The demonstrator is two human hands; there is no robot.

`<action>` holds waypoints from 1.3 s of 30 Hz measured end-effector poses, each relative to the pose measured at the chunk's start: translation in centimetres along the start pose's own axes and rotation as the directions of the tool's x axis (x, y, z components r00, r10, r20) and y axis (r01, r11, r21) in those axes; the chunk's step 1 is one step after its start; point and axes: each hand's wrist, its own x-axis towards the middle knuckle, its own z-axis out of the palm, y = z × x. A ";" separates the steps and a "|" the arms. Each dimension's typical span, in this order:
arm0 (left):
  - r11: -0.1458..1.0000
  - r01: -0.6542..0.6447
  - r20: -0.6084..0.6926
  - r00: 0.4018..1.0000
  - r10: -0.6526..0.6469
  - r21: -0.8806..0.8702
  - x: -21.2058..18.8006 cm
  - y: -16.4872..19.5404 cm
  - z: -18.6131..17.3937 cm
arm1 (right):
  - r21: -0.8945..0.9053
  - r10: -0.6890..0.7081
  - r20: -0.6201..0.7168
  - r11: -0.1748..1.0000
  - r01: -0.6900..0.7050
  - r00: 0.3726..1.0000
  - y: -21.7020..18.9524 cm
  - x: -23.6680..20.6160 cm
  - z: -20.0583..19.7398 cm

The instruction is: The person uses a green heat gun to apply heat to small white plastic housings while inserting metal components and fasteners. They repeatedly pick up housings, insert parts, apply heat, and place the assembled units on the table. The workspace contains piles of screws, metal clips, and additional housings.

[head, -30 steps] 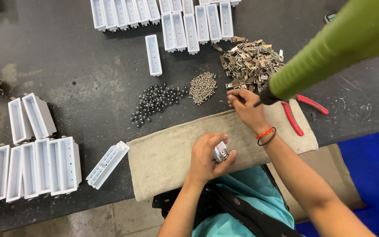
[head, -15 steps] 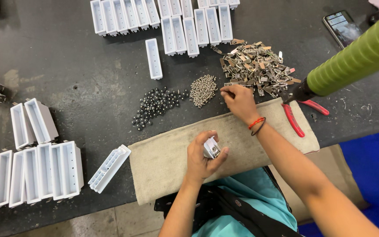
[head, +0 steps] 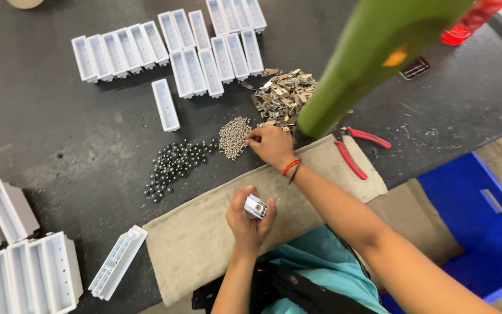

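While the person's own torso in a teal garment (head: 315,261) fills the bottom edge, cut off by the frame, the left hand (head: 250,220) rises just above it over the beige cloth (head: 204,238). Its fingers curl closed around a small silvery metal block (head: 255,206), pinched between thumb and fingertips; most of the block is hidden by the palm, so its long axis is hard to judge, though the visible face tilts up and to the left. A lone white plastic channel (head: 117,261) lies left of the cloth, its long axis running diagonally from lower left to upper right.

Farther out, the right hand (head: 271,144) reaches past the cloth's far edge, fingertips bunched together at the pile of small grey metal pieces (head: 233,135); whether they pinch a piece cannot be told. Dark steel balls (head: 175,166) scatter to the left of that pile. Red-handled pliers (head: 352,148) rest to the right, partly on the cloth.

Beyond, a heap of flat metal clips (head: 283,96) is partly covered by a blurred green object (head: 373,52) that crosses the upper right. Rows of white trays (head: 204,52) stand at the far edge of the dark table (head: 47,128), the farthest ones cut off.
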 end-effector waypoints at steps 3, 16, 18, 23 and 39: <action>1.000 -0.018 -0.006 1.000 0.018 0.007 0.2 -0.1 0.5 | 0.034 -0.195 -0.141 0.979 0.201 0.971 -0.3 -0.7 0.1; 1.000 -0.006 0.123 0.992 0.006 0.002 1.2 1.3 -0.6 | 0.457 -0.159 0.001 0.878 0.141 0.987 1.9 -3.9 -2.8; 1.000 0.003 0.121 0.993 -0.003 0.001 1.4 1.2 -0.6 | 0.481 -0.252 -0.028 0.845 0.234 0.967 1.9 -6.1 -5.1; 1.000 0.025 0.120 0.993 -0.024 -0.011 1.8 0.5 -0.3 | 0.423 -0.501 -0.051 0.773 0.473 0.864 0.5 -9.6 -9.6; 1.000 0.020 0.130 0.991 -0.021 0.011 1.4 -0.1 -0.5 | 0.203 -0.662 0.195 0.749 0.631 0.723 -3.6 -9.3 -11.1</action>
